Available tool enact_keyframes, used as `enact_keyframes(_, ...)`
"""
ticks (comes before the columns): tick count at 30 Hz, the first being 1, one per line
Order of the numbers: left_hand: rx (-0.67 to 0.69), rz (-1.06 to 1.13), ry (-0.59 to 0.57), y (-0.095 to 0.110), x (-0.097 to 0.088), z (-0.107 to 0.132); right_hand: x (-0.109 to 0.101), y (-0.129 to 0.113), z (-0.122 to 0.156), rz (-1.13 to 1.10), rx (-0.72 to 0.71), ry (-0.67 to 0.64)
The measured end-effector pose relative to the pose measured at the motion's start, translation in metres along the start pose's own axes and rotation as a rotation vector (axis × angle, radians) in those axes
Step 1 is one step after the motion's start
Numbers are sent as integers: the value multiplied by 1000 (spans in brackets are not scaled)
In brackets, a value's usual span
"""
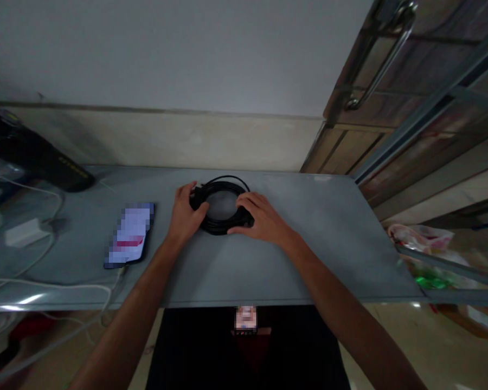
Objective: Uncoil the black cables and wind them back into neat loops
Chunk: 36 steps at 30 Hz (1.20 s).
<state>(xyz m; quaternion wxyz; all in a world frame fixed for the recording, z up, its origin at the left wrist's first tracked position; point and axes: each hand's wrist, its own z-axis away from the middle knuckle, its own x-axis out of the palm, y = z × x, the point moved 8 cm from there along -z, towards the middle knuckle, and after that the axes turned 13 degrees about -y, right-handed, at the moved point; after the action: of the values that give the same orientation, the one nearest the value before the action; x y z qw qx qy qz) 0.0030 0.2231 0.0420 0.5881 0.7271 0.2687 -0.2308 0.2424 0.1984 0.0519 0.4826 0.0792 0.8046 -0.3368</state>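
A coil of black cable (217,225) lies on the grey tabletop (236,265) in front of me, one loose strand arching past its far side. My left hand (187,212) grips the coil's left side, thumb on the near inner edge and fingers around the outside, where a connector end partly shows. On the opposite side my right hand (260,216) is closed around the coil, its thumb low and fingers over the top. Part of the cable is hidden under both hands.
A phone (130,235) lies left of my left arm, with a white charging cable (85,285) plugged in. Beyond it are a white adapter (26,233) and a black cylindrical object (65,165). A wall backs the table; a metal frame (423,103) and door handle (384,59) stand right.
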Motion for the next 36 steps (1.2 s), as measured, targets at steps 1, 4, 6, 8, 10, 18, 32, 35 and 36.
enact_keyframes(1,2,-7,-14,2,0,1,2,-3,0,9,-20,-20)
enact_keyframes(4,12,-15,-71,8,2,4,9,-10,0,39,-59,-82)
enact_keyframes(6,8,2,-87,12,3,6,9,-11,1,49,-47,-101)
enact_keyframes(8,3,24,-102,15,4,8,4,-11,1,33,-14,-105)
enact_keyframes(10,23,39,-134,21,7,10,-3,-8,3,-19,38,-75)
enact_keyframes(18,64,229,-300,42,20,19,-44,39,18,-352,240,384)
enact_keyframes(32,114,360,-298,47,22,22,-37,86,34,-615,430,438)
enact_keyframes(35,159,197,-189,43,12,20,-42,99,41,-630,475,560)
enact_keyframes(36,178,137,-162,43,9,19,-43,103,44,-641,492,594)
